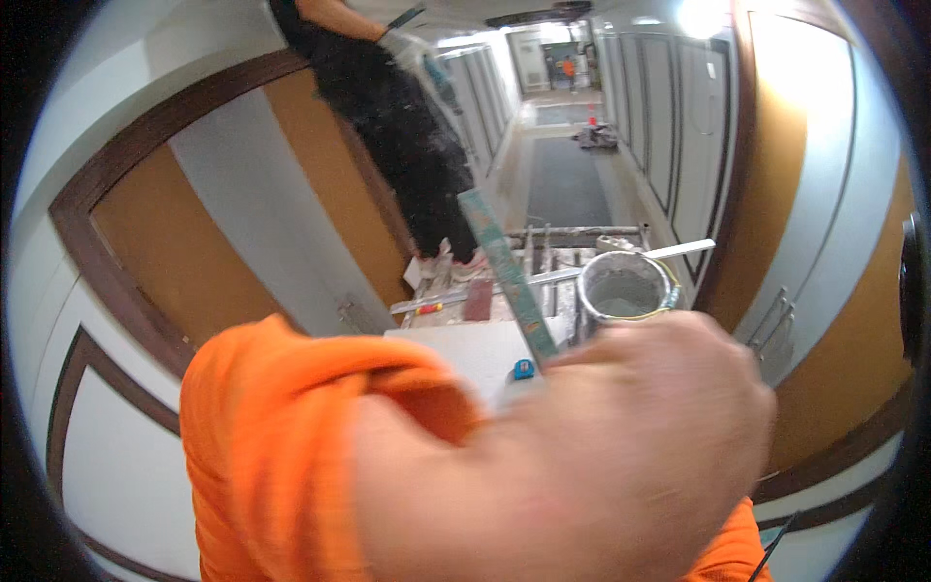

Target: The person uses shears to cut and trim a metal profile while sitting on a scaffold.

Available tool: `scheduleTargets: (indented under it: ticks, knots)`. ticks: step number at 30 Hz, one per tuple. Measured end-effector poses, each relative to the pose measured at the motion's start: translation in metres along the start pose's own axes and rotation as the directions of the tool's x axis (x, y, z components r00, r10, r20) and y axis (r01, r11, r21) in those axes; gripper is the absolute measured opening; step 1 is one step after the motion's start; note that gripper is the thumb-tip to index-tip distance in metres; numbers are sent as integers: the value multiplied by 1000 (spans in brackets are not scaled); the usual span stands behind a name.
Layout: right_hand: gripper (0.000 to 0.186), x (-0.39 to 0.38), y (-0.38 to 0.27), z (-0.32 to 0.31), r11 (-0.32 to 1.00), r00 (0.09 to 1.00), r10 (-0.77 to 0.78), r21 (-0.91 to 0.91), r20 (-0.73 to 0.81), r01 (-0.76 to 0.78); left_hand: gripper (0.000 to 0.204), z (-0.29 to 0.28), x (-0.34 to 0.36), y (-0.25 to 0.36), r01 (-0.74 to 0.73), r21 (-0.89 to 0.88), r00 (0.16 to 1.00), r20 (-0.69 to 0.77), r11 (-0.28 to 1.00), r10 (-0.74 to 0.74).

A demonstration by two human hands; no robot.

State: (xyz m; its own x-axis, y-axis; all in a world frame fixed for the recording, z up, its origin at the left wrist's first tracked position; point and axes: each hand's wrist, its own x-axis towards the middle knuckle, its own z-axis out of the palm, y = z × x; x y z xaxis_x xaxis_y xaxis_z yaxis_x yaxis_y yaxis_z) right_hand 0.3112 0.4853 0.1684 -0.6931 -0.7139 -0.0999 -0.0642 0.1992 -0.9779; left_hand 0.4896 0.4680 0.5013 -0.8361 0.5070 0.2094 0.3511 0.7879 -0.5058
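Note:
My left hand is close and blurred, with its forearm crossing from the orange sleeve at the left. It looks curled into a fist, its inner side hidden, so what it may hold does not show. Behind the wrist vanishes the lower end of a long, stained green straightedge, slanting up to the left; contact with the hand cannot be made out. A blue tape measure rests on a white board just beyond the arm. My right hand is out of sight; more orange cloth shows low at the right.
Past my hand stands a bucket of grey mix. A splattered platform carries a metal bar and a reddish-brown block. A co-worker in black trousers stands at the left, a gloved hand on a tool. Panelled doors flank the corridor.

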Motion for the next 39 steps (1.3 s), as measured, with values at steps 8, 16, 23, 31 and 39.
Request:
scheduleTargets:
  ticks: [8,16,23,31,39]
  knots:
    - [48,1,6,8,971,982,-117,192,-146,144,22,129,-50,-82,445,-548,712,-264,709,-651]
    - [42,-5,-1,17,965,993,-69,245,-95,91,45,176,-45,-128,610,-291,635,-378,737,-674]
    - [48,10,13,11,970,985,-94,210,-145,123,66,90,95,-132,263,263,795,-604,928,-54]
    - [49,2,3,29,975,999,-41,218,-5,41,83,-18,-78,-371,825,230,550,-534,516,-642]
    - [41,11,17,13,981,990,-119,143,-73,129,90,49,111,-197,423,374,807,-570,826,-155]
